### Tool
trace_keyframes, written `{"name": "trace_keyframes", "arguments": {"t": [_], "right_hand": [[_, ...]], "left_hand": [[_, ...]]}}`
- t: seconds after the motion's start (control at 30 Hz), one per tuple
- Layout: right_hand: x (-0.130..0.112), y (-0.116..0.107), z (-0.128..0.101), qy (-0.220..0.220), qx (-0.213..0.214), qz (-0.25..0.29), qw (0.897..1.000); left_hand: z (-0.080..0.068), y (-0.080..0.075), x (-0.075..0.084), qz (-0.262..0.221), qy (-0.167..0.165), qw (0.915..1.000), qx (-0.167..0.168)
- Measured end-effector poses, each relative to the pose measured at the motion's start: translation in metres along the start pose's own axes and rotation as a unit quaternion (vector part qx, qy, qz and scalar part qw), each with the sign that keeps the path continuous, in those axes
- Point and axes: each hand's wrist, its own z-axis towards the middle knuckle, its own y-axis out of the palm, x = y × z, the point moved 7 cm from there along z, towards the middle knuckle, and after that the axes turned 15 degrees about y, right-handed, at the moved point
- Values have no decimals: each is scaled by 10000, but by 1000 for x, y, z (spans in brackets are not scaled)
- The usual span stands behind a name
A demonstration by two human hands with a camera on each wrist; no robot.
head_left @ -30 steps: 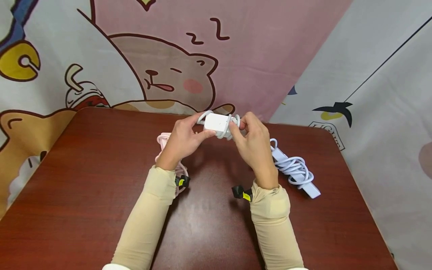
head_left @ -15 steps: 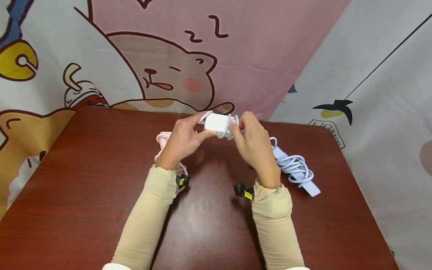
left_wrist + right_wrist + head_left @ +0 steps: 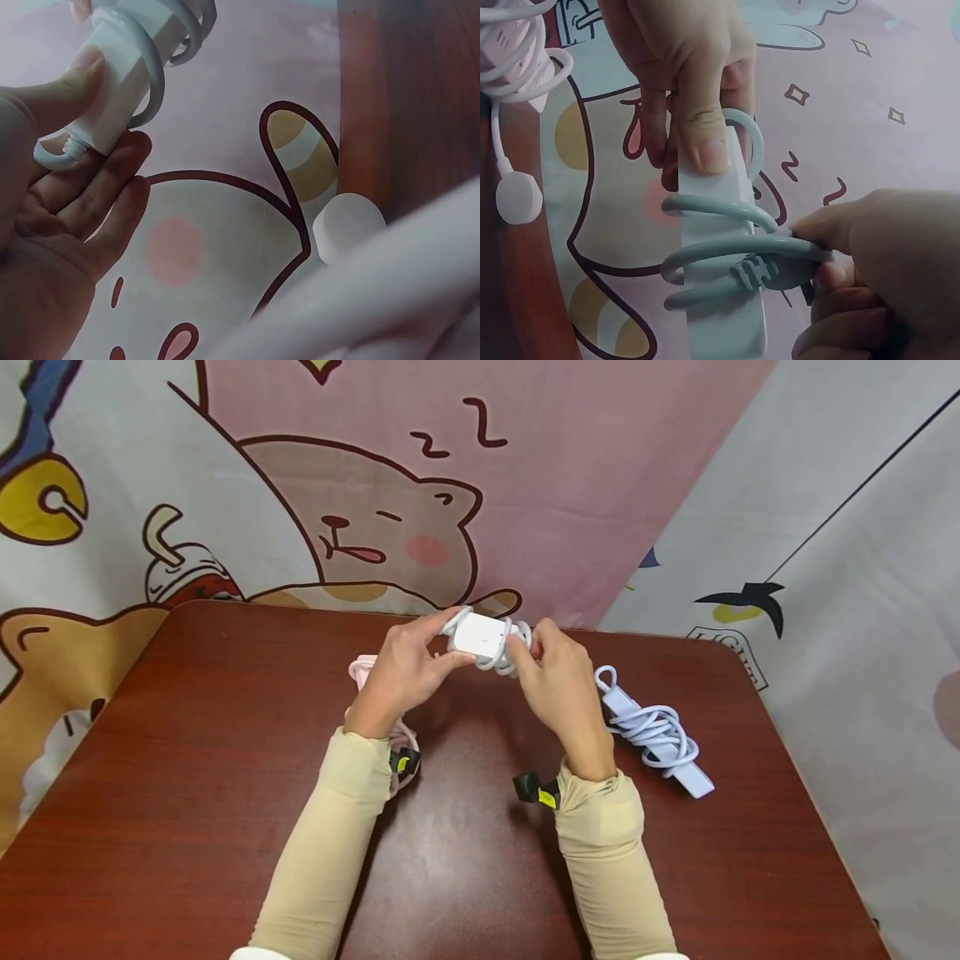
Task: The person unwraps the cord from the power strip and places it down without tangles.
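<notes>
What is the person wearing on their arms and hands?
Both hands, the left hand and the right hand, are bare, with no gloves. Snug beige sleeves cover both forearms down to the wrists. At each wrist sits a small black strap with a yellow tag, and a white cuff edge shows near the elbows.

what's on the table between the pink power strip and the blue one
Only bare table between the pink power strip and the blue power strip, in the head view; both hands hold a white power strip above it.
</notes>
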Motion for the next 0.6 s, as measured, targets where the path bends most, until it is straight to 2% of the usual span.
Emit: {"name": "trace_keyframes", "arguments": {"t": [0.23,0.43,0.6], "right_hand": [[-1,-3,3,-264,129,202,9994],[-8,3,1,-568,468,-274,9969],[-7,4,-1,-364,443,-303,9979]], "left_hand": [[1,4,0,137,59,9999,-38],[3,2,4,293,179,9994,-8],[1,0,2,181,92,9998,49]]}}
